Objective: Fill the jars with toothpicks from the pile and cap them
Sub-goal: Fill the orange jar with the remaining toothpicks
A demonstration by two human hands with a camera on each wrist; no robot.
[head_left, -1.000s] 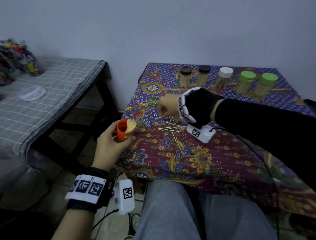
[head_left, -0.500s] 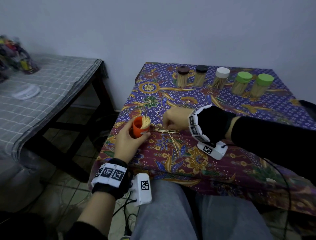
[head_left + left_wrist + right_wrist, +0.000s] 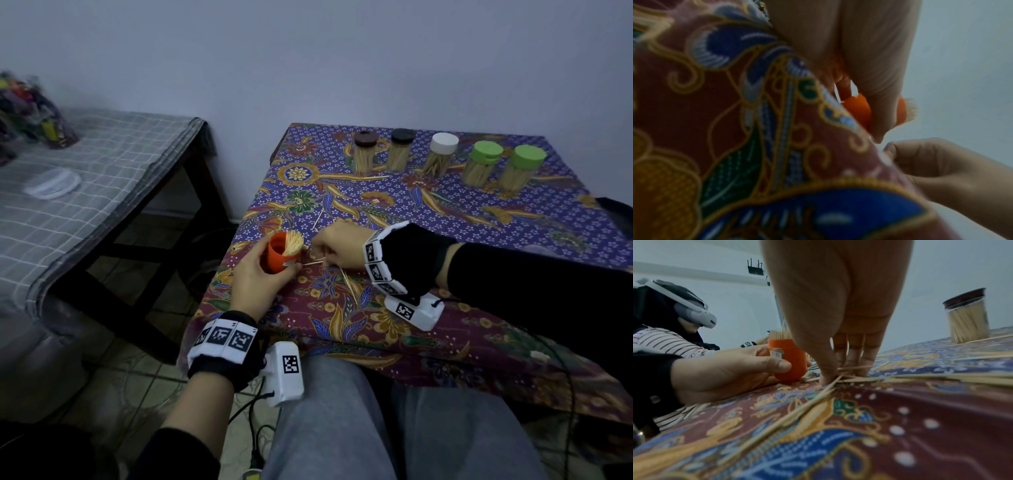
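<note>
My left hand grips an orange jar that stands upright on the patterned tablecloth near its left edge. A bunch of toothpicks sticks out of its open top. Just right of the jar, my right hand is down on the cloth. In the right wrist view its thumb and fingertips pinch a few loose toothpicks from the scattered pile. The orange jar and the left hand sit just beyond them. The left wrist view is blurred, with the jar behind my fingers.
Several capped, filled jars line the table's back: brown, black, white and two green. A lower table with a grey checked cloth stands to the left, across a gap. My knees are at the table's front edge.
My left hand carried the orange jar from beyond the table's left edge onto the cloth. My right hand dropped from mid-air to the pile and now pinches toothpicks beside the jar.
</note>
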